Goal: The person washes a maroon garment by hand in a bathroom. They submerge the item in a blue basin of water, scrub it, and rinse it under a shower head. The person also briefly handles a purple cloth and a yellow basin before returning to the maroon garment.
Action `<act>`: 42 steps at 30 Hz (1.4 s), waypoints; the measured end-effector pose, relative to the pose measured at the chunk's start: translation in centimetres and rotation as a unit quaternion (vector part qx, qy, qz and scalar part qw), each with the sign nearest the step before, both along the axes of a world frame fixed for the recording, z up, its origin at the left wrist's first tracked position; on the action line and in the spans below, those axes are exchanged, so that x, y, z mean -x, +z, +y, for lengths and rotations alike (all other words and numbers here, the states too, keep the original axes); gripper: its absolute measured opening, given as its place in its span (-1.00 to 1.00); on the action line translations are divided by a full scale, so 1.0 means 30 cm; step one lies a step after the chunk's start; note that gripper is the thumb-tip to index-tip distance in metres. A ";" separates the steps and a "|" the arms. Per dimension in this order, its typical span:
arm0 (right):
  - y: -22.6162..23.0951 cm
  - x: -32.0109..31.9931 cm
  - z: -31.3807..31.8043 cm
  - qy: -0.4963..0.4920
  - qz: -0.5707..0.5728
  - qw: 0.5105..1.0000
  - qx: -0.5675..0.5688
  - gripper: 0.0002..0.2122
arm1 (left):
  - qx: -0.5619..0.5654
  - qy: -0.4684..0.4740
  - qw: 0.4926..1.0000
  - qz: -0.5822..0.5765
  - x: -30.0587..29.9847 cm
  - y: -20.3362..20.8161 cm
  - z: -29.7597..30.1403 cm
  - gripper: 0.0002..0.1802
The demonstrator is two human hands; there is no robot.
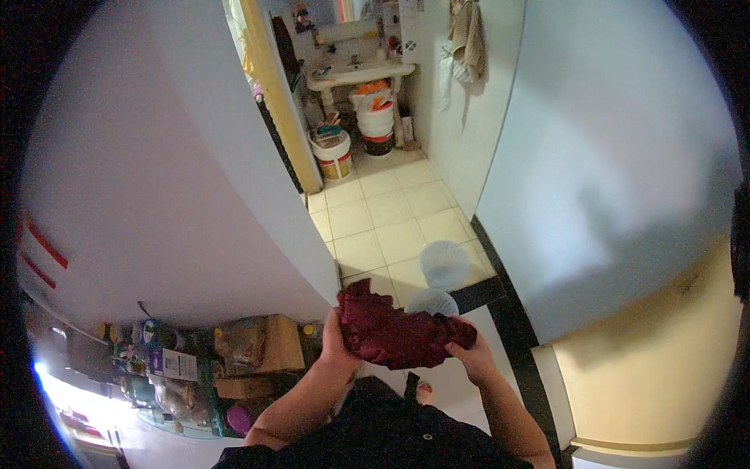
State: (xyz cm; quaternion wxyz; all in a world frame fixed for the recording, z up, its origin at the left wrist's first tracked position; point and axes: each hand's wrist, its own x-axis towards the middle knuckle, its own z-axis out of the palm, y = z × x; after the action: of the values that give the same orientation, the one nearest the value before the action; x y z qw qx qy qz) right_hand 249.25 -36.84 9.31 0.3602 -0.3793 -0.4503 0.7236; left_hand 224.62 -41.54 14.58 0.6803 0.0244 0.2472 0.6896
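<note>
Centrally, one dark red cloth (394,338), crumpled, is held up in front of the torso, stretched sideways between both hands. Left hand (337,345): closed on the cloth's left end, most fingers hidden by the fabric; the forearm is angled up and inward, elbow bent. Right hand (470,359): the right end is pinched, thumb laid on top; the forearm is likewise slanted inward. Beyond the cloth, two translucent tubs are placed: the nearer tub (432,302) is partly covered from view by the cloth, the farther tub (444,264) is set on the tiled floor (384,209).
</note>
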 end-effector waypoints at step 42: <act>-0.055 -0.157 0.959 -0.242 -0.003 0.961 0.134 -0.73 | 0.058 0.061 0.995 0.061 0.370 -0.091 0.899 -0.46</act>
State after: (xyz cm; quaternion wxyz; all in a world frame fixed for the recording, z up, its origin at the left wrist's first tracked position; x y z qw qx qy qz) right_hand 253.94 -8.06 7.67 0.4694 -0.5239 -0.2444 0.6675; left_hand 213.52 -14.57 11.86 0.6209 0.0119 0.3293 0.7113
